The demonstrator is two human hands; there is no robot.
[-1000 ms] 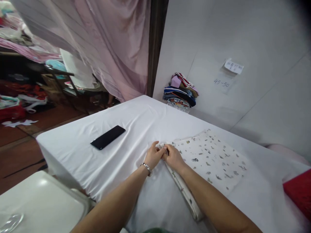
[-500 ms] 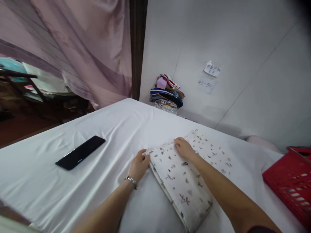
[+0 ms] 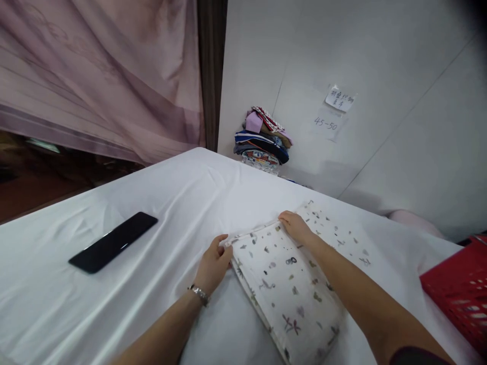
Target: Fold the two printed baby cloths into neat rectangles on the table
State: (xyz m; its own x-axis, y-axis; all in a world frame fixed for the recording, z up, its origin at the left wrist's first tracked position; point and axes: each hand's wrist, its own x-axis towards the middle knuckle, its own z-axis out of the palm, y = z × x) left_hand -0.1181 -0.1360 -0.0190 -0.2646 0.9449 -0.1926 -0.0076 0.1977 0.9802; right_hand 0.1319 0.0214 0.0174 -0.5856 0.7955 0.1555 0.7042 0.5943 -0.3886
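Observation:
A folded white cloth with small printed figures (image 3: 289, 284) lies on a table covered with a white sheet (image 3: 160, 192). My left hand (image 3: 213, 263), with a bracelet at the wrist, pinches the cloth's near-left corner. My right hand (image 3: 296, 226) presses on the far edge of the folded layer, fingers curled over the fold. Both forearms reach in from the bottom of the view.
A black phone (image 3: 113, 241) lies on the sheet to the left. A pile of folded clothes (image 3: 263, 140) sits against the white wall, under a paper note (image 3: 339, 98). A red basket (image 3: 460, 294) stands at the right edge. A pink curtain (image 3: 99, 76) hangs at the left.
My hands, together at one corner a second ago, have spread apart along the cloth's edge, and the cloth now lies folded over. The view has swung right.

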